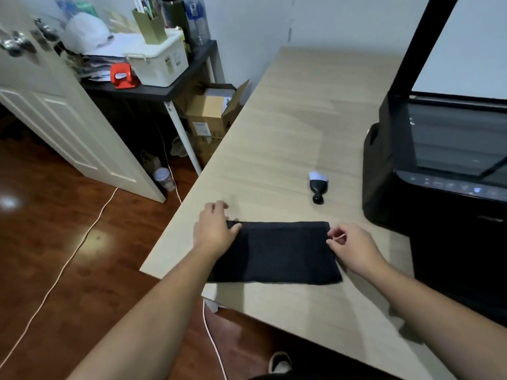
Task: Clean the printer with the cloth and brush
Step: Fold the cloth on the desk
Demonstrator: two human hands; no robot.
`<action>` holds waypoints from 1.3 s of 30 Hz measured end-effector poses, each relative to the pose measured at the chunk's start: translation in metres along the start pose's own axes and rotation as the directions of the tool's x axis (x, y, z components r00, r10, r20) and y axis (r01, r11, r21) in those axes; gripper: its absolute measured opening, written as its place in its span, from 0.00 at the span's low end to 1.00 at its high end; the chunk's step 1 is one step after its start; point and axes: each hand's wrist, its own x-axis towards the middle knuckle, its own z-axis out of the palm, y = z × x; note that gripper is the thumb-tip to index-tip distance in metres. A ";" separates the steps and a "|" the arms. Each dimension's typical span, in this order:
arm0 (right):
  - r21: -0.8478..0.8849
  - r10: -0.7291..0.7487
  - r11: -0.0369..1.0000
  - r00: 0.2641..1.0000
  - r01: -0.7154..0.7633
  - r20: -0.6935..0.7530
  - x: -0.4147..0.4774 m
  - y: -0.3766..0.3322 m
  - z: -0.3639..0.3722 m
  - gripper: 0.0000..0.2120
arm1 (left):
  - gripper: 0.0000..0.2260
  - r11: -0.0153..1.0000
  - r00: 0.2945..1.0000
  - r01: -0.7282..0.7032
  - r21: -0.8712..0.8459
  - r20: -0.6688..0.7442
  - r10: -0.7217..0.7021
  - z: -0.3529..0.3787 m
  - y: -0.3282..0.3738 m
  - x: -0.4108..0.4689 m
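A dark cloth (277, 252) lies flat and folded on the light wooden table (288, 127), near its front edge. My left hand (214, 229) rests on the cloth's far left corner, thumb pressed on the fabric. My right hand (354, 246) pinches the cloth's far right corner between thumb and fingertips. A small brush (317, 187) with a black handle and white bristles lies on the table beyond the cloth. The black printer (428, 165) stands at the right, its scanner lid raised and the glass showing.
A dark side table (153, 89) at the back left carries a white box, papers and a red object. An open cardboard box (211, 116) stands on the floor beside it. A white door (55, 105) and white cables cross the wooden floor at left.
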 end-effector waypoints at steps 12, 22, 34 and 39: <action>-0.350 0.125 0.934 0.982 -0.068 0.144 -0.046 0.034 0.010 0.11 | 0.17 0.916 0.882 -0.341 0.210 0.409 0.235 0.086 0.166 -0.040; 0.305 0.095 0.942 0.983 -0.140 0.159 -0.051 -0.001 0.001 0.12 | 0.08 0.962 0.788 -0.123 -0.244 0.565 0.244 0.049 0.149 -0.022; 0.246 -0.452 0.892 0.771 0.380 0.448 -0.043 -0.139 0.102 0.03 | 0.10 0.951 0.924 0.222 -0.215 0.359 -0.134 -0.028 -0.051 -0.008; 0.066 -0.133 0.989 0.989 0.129 0.070 -0.007 -0.099 0.104 0.06 | 0.30 0.941 0.930 0.338 0.004 0.151 -0.335 0.004 -0.054 -0.023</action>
